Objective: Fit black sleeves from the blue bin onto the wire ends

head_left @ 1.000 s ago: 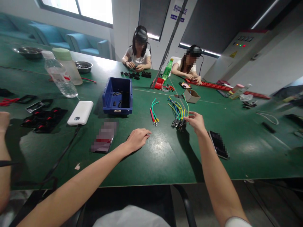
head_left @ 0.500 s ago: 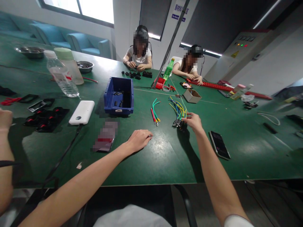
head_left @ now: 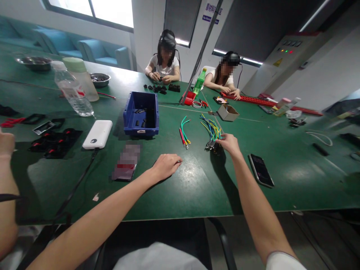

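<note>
My right hand [head_left: 230, 144] is at the near right side of a bundle of short wires [head_left: 211, 128], blue, green and yellow, with metal lug terminals at the near end. Its thumb and finger are closed on one wire there; the fingertips partly hide it. My left hand [head_left: 166, 166] lies palm down on the table, fingers extended and slightly bent, holding nothing I can see. Just beyond it sits a smaller group of wires [head_left: 184, 133], green ones plus red and yellow sleeves, apart from both hands.
Left of the wires stands a blue bin [head_left: 141, 129] with small black pieces inside. A white power bank [head_left: 97, 134], a phone [head_left: 261, 170], bottles [head_left: 71, 92] and a small cardboard box [head_left: 228, 113] lie around. Two co-workers sit opposite; another person's arm [head_left: 7, 176] is at far left.
The camera view has shifted slightly. My right hand stays at the wire bundle, where the wires have moved a little. My left hand rests in the same place.
</note>
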A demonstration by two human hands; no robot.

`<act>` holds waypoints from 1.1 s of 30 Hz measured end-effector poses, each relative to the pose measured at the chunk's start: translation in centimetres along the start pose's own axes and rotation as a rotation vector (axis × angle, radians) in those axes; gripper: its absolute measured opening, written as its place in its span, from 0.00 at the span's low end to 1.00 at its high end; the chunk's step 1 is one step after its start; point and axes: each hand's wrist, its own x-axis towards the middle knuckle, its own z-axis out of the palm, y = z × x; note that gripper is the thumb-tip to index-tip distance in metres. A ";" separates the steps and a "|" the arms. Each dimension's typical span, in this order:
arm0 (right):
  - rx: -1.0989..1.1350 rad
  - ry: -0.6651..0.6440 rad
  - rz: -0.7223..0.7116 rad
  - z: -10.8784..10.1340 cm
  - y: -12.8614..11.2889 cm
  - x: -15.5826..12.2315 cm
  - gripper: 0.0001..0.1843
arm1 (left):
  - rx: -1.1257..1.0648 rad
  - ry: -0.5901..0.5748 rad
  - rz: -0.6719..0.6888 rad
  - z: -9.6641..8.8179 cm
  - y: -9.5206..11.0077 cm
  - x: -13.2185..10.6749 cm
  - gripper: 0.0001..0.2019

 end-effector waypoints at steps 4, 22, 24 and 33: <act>-0.082 0.072 -0.004 -1.1 -1.0 -0.3 0.20 | -0.001 0.001 0.001 0.0 0.0 0.0 0.09; 0.755 0.177 -0.333 6.1 -11.0 -8.2 0.05 | -0.035 0.320 -0.201 -0.8 -0.3 0.8 0.10; 0.796 0.182 -0.305 5.9 -10.6 -7.9 0.04 | -0.012 0.492 -0.277 -1.5 -0.8 1.1 0.09; 0.719 0.155 -0.243 5.7 -10.5 -8.0 0.06 | 0.230 0.897 -0.569 -9.2 -6.1 4.1 0.11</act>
